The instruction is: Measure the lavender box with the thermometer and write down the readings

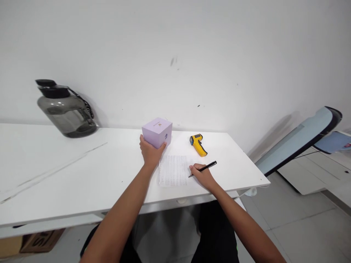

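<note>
My left hand (151, 152) grips a light purple box (157, 131) by its lower near corner, thumb on the right face and fingers on the left. Whether the box rests on the table or is slightly raised, I cannot tell. Between my hands lies a sheet of paper (173, 171) covered with faint rows of marks. My right hand (202, 176) pinches a black pen (208, 166), its tip pointing down-left at the paper's right edge. Just beyond that hand, a yellow and black infrared thermometer (199, 145) lies on the table.
A large grey water jug (67, 113) with a black lid stands at the back left of the white table (68, 175), against the wall. Past the right table edge leans a pale blue panel with black trim (296, 142). A cardboard box (41, 241) sits below at left.
</note>
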A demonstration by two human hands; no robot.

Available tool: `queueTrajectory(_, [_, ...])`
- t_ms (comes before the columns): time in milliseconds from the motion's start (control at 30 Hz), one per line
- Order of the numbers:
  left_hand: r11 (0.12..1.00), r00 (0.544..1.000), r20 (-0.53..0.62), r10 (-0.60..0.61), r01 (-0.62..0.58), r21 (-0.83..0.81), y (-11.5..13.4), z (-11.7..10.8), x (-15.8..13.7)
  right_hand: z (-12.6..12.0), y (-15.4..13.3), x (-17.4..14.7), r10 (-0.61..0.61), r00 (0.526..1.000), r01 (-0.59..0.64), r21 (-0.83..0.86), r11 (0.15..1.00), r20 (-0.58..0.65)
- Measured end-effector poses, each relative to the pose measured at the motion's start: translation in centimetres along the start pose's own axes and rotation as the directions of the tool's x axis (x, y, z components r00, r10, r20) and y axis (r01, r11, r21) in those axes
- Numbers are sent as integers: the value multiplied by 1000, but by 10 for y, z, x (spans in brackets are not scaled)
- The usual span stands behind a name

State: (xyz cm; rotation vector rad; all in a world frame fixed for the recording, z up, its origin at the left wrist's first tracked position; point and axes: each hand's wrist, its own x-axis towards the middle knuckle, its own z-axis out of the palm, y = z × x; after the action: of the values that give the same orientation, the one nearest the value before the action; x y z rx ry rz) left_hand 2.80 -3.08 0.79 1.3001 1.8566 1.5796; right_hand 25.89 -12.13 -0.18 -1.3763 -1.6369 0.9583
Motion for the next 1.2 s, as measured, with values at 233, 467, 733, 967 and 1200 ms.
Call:
queueTrajectory(233, [999,1000,-8,17,-16,32,1,0,1,-1,2,1,13,1000,-13,1,1000,-3])
queueTrajectory(467, [999,999,-14,44,-44,17,0,0,0,-1,1,0,12,999,-12,-5,1000,-39])
queueTrajectory(733, [999,999,-29,45,-46,-26,0,0,0,-2,2,0,17,1000,-17,-12,1000,9])
queueTrajectory(967, [999,1000,-14,26,-27,-41,0,-1,-1,-2,1,0,23,999,-24,-20,1000,-35])
queueTrajectory(1200, [999,1000,-11,10,-10,-48,2,0,-1,-2,-3,0,23,998,-26,-42,999,-63])
